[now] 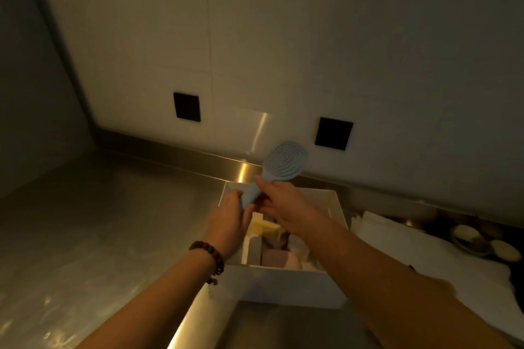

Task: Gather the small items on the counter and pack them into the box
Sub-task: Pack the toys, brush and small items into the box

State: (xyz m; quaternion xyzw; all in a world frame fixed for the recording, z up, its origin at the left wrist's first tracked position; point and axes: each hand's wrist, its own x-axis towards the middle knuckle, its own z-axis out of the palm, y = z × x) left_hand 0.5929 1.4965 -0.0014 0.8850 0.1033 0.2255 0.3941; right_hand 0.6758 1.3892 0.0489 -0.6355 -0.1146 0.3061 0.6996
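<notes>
The opening of the white box [283, 280] is partly blocked from above by both hands [229, 221] [283, 201], which are held over it with a blue hairbrush [279, 163], and its inside is largely filled with packed items. Left of the box, bare steel counter [99, 221] is left free up to the wall. Right of the box, the way is obstructed by a white cloth [411, 244] and small dishes [467, 235].

This looked like a home kitchen or utility nook, dimly lit. A brushed steel counter [99, 221] ran into a corner, with a steel upstand [181, 154] along pale wall panels [283, 37]. Two black square wall plates [187, 107] sat low on the wall. Small dishes [466, 234] waited on a white cloth [402, 246] nearby.
</notes>
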